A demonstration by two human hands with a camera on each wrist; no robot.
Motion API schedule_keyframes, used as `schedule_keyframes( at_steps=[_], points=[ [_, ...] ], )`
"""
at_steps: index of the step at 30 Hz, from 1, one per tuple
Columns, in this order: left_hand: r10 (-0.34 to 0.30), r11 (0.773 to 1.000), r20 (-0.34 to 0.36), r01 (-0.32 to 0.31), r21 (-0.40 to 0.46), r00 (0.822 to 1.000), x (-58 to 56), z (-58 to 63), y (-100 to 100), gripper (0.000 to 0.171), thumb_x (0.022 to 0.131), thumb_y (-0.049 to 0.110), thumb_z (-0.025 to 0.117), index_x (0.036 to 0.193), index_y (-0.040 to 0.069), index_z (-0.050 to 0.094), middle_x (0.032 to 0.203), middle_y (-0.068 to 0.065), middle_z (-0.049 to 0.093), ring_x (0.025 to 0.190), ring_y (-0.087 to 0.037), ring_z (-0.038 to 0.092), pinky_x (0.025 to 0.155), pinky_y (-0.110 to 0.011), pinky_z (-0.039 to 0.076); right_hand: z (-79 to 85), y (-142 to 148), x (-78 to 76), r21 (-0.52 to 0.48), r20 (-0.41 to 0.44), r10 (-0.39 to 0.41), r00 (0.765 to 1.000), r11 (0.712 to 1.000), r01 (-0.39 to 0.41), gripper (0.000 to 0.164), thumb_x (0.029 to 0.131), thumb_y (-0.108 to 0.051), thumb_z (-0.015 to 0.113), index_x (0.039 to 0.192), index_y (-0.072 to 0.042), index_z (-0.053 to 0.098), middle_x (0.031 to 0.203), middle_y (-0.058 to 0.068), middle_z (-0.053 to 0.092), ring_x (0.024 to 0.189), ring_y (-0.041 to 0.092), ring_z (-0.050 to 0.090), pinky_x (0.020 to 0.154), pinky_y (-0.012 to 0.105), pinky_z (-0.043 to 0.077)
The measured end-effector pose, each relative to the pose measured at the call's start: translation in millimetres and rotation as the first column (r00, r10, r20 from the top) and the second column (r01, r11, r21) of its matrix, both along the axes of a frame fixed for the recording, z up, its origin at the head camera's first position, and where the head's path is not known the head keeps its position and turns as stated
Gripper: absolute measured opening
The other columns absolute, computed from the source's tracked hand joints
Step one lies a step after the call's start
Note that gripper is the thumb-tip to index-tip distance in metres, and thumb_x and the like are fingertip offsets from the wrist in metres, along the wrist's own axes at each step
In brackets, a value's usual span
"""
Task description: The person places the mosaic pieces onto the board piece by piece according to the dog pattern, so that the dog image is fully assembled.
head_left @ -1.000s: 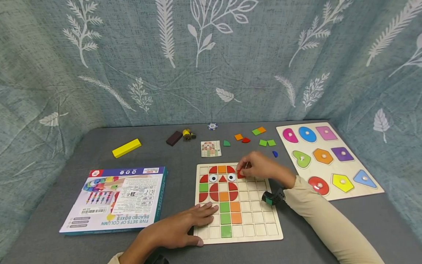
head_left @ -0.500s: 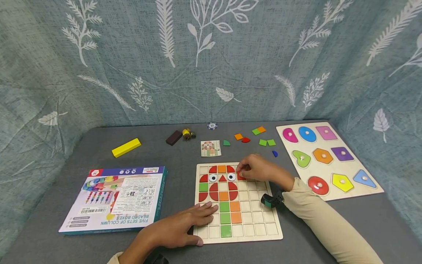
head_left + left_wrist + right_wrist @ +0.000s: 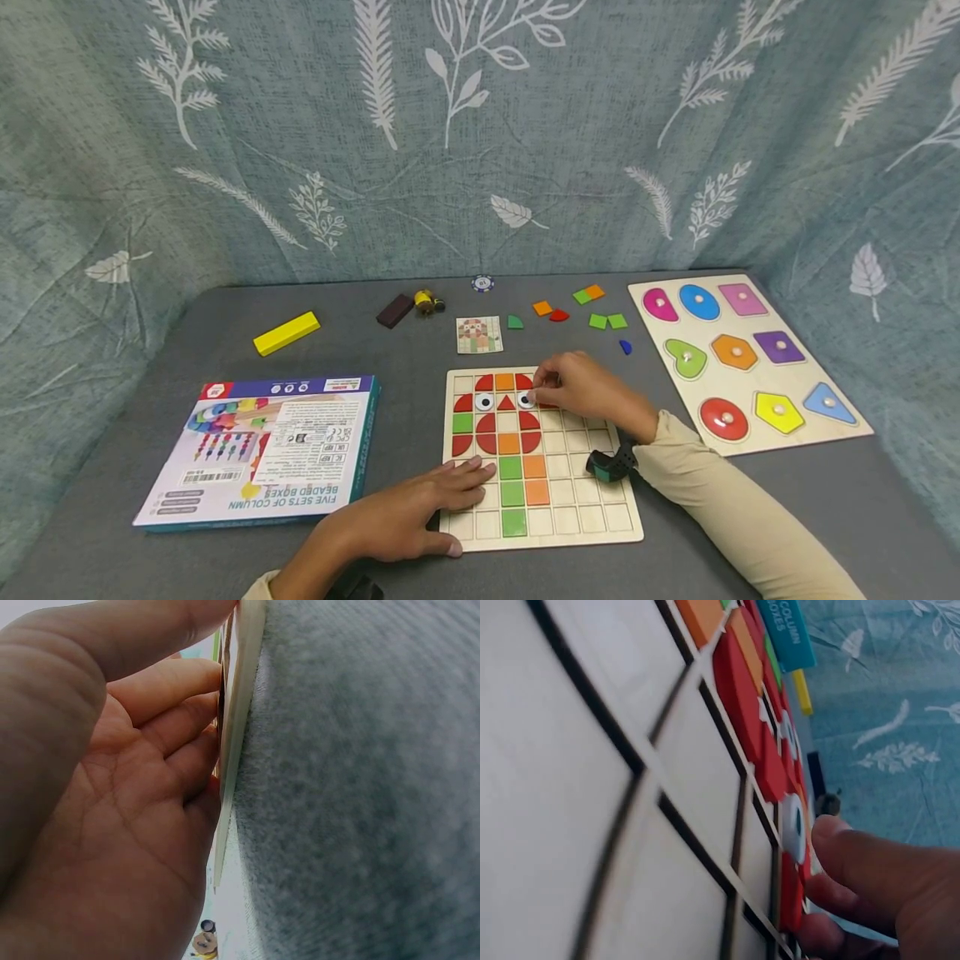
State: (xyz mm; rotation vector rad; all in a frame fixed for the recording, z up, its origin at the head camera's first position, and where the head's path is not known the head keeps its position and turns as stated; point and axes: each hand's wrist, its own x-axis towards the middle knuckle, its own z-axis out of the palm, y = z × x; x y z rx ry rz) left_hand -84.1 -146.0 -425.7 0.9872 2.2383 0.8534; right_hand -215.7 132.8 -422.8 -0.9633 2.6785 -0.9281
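Note:
A wooden grid board [image 3: 592, 492] lies in the middle of the table, with red, orange and green tiles in its cells. Two white eye tiles with black centres sit among them. My right hand [image 3: 581, 387] is over the upper part of the board, fingertips at the right eye tile [image 3: 793, 827]. A red tile [image 3: 790, 892] lies in the cell beside that eye, partly under the fingers. Across the board's left edge rests my left hand [image 3: 408, 508], fingers extended over the surface and thumb at the front corner. The left wrist view shows its palm beside the board's edge [image 3: 236, 742].
Behind the board lie a picture card [image 3: 478, 335], a green quarter-round tile [image 3: 514, 322] and several loose tiles. A shape puzzle board [image 3: 720, 312] is at right. At left are a beaded-boxes carton [image 3: 315, 467], a yellow block [image 3: 287, 333], a dark block [image 3: 395, 311] and a bee figure [image 3: 425, 302].
My right hand has let go of the red tile, which now lies in the cell right of the right eye. Its fingertips have shifted left to that eye. My left hand stays put.

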Motion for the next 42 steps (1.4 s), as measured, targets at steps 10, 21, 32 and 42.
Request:
schedule_keyframes(
  at_steps=[10,21,32,42],
  points=[
    [-0.007,1.0,-0.012,0.008,0.009,1.0,-1.0,-2.7,0,0.065,0.09,0.022,0.071,0.148,0.01,0.043,0.158,0.005,0.026,0.146,-0.018,0.014,0.114,-0.045,0.02,-2.9,-3,0.8,-0.002,0.023,-0.062,0.998,0.998,0.062,0.009,0.086,-0.016,0.075,0.081,-0.011,0.069,0.064,-0.008,0.058,0.057,0.008,0.051,0.055,0.027,0.042],
    [0.004,1.0,-0.008,-0.004,-0.007,1.0,-0.2,-2.6,-1,0.064,0.09,0.022,0.07,0.147,0.011,0.043,0.158,0.005,0.025,0.146,-0.018,0.014,0.114,-0.045,0.021,3.3,5,1.4,-0.014,0.044,-0.015,0.999,1.0,0.015,0.008,0.087,-0.004,0.069,0.089,-0.007,0.075,0.08,-0.004,0.069,0.064,0.008,0.052,0.058,0.025,0.043],
    [-0.004,1.0,-0.028,0.004,0.012,1.0,-0.4,-4.2,-1,0.063,0.09,0.023,0.07,0.146,0.008,0.045,0.158,0.004,0.026,0.146,-0.02,0.016,0.114,-0.045,0.021,4.3,16,-8.6,-0.051,0.044,-0.009,0.999,0.999,0.011,0.012,0.087,0.001,0.065,0.094,0.001,0.075,0.089,0.007,0.072,0.071,0.011,0.058,0.062,0.027,0.048],
    [-0.006,1.0,-0.022,0.006,0.018,1.0,0.0,-3.9,-1,0.063,0.09,0.022,0.07,0.146,0.008,0.044,0.158,0.003,0.027,0.146,-0.021,0.016,0.114,-0.044,0.02,6.8,27,-31.4,-0.049,-0.001,-0.131,0.991,0.99,0.131,0.014,0.092,-0.001,0.063,0.101,0.005,0.073,0.091,0.01,0.07,0.08,0.021,0.064,0.07,0.036,0.052]
  ],
)
